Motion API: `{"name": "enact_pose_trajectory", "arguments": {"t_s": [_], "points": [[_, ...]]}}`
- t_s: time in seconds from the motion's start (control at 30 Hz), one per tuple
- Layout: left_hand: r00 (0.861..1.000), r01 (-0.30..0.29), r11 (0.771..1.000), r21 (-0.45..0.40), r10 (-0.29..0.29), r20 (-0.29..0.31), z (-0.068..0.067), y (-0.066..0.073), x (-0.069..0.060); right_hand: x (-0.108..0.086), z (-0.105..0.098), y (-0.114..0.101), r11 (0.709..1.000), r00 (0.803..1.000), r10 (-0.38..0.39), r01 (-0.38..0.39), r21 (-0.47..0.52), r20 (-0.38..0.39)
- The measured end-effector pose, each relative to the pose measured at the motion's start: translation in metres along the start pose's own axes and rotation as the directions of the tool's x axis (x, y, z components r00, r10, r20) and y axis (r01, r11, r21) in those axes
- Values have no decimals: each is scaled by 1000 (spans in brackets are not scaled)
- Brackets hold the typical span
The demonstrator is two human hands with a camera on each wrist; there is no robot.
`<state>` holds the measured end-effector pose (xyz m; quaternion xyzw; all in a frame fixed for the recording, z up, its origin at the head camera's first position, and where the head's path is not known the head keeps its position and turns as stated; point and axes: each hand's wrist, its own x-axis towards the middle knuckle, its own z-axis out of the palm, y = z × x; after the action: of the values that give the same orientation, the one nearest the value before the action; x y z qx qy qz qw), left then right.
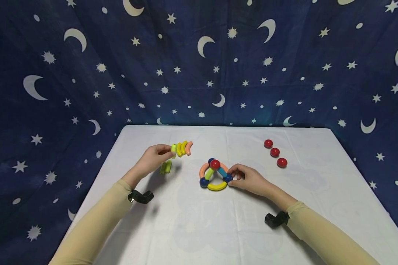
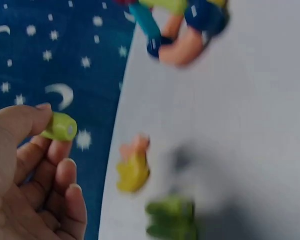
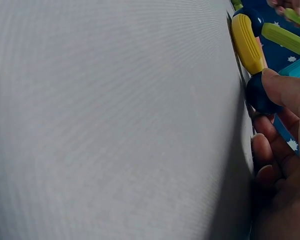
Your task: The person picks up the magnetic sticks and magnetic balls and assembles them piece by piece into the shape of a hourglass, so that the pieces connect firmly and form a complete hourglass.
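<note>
My left hand (image 1: 152,159) pinches a light green magnetic rod (image 2: 62,127) between thumb and fingers, held above the table. At mid-table stands a magnetic building-toy frame: a ring of curved rods, one yellow (image 1: 217,187) and the others orange (image 1: 203,170), joined by dark blue balls. A green rod (image 1: 209,173) and a light blue rod (image 1: 222,172) lean up from it to a red ball (image 1: 215,164) on top. My right hand (image 1: 251,180) grips the ring's right-hand dark blue ball (image 3: 260,94) with thumb and fingers. The frame's far side is partly hidden.
Two green rods (image 1: 166,167) lie below the left hand. Beyond them are yellow curved rods (image 1: 184,147) and an orange curved rod (image 1: 189,148). Three red balls (image 1: 275,152) sit in a slanted row at the back right of the white-covered table (image 1: 192,228). A starry curtain (image 1: 185,92) hangs behind.
</note>
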<state>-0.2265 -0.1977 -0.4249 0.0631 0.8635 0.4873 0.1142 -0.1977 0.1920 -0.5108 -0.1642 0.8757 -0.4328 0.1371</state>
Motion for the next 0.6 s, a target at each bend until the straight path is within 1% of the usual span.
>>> {"name": "enact_pose_trajectory", "arguments": {"t_s": [0.03,0.13,0.3,0.37,0.43,0.6], "points": [[1000,-10,999,-42,10,12,5,4,1,0,0,0,1000,1000,0,0,0,1],[998,-42,991,-127,46,31,22,18,3,0,0,-1,1000,1000,3,-3,7,7],[989,-123,971,-203,136,49,51,38,7,-1,-1,-3,1000,1000,10,-10,27,5],[984,-151,964,-217,168,62,62,44,10,-2,-1,-4,1000,1000,12,-12,28,0],[979,-171,963,-210,190,74,72,48,11,-2,-1,-4,999,1000,12,-12,30,-2],[967,-209,956,-205,233,102,88,49,17,-2,0,-5,999,1000,16,-16,39,-1]]}}
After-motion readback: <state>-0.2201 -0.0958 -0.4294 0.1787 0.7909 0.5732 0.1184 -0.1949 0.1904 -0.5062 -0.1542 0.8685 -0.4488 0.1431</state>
